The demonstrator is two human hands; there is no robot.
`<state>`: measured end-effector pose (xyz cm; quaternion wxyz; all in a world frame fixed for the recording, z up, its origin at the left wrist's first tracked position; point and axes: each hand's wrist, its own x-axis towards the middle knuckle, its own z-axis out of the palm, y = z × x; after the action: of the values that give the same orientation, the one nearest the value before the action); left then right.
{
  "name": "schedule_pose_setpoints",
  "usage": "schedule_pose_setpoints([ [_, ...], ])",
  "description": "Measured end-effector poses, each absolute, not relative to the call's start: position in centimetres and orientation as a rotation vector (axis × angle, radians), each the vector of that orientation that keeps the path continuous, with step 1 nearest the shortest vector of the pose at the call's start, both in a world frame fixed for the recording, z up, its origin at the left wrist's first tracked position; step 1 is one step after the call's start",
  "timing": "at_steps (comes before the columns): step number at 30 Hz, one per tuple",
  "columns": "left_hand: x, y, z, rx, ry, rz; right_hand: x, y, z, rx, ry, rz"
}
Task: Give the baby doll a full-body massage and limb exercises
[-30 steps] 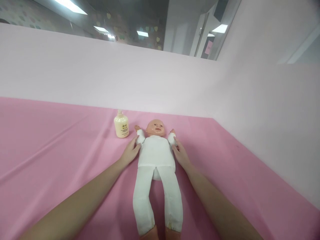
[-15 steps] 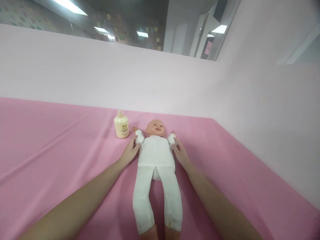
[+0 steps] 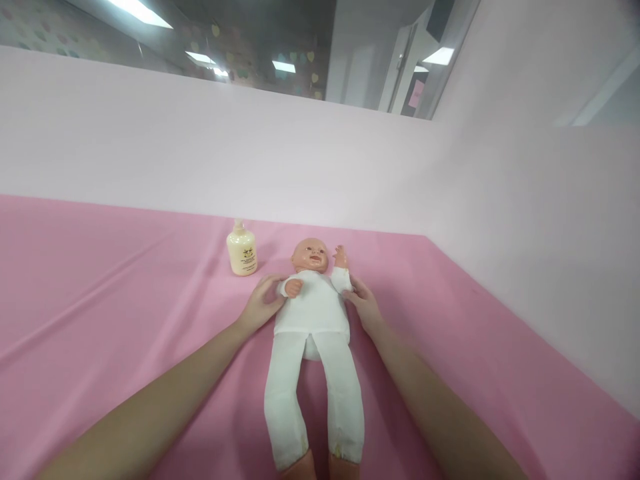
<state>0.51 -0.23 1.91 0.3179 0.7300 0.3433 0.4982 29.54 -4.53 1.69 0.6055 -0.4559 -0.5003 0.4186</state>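
Note:
A baby doll (image 3: 311, 303) in a white cloth suit lies on its back on a pink sheet (image 3: 125, 287), head toward the wall. My left hand (image 3: 263, 303) is closed round the doll's arm on the left, which is bent so its small hand rests over the chest. On the other side, my right hand (image 3: 364, 303) grips the doll's other arm near the elbow; that forearm points up beside the head. Some of my fingers are hidden behind the doll's sleeves. Left of the doll's head stands a cream pump bottle (image 3: 243, 252) with dark print.
Behind the sheet rises a white wall (image 3: 210, 147), with a dark window (image 3: 260, 40) above it reflecting ceiling lights. A second white wall (image 3: 540, 220) borders the sheet on the right. Soft creases run across the sheet at left.
The doll's arm on the left has swung inward from beside the head to across the chest. Its other forearm now stands more raised and closer to the head. My hands barely shifted.

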Motion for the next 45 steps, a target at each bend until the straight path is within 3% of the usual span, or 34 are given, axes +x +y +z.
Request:
schedule_pose_setpoints([
  [13,0.6,-0.3,1.7,1.829,0.889,1.329,29.8,-4.3,0.8,-1.011,-1.078,1.0],
  [24,0.5,1.0,1.2,1.987,1.075,1.463,29.5,-4.5,0.8,-1.323,-1.294,0.477],
  [45,0.0,3.0,-1.5,1.709,1.201,1.138,30.1,-4.2,0.9,-1.429,-1.326,0.666],
])
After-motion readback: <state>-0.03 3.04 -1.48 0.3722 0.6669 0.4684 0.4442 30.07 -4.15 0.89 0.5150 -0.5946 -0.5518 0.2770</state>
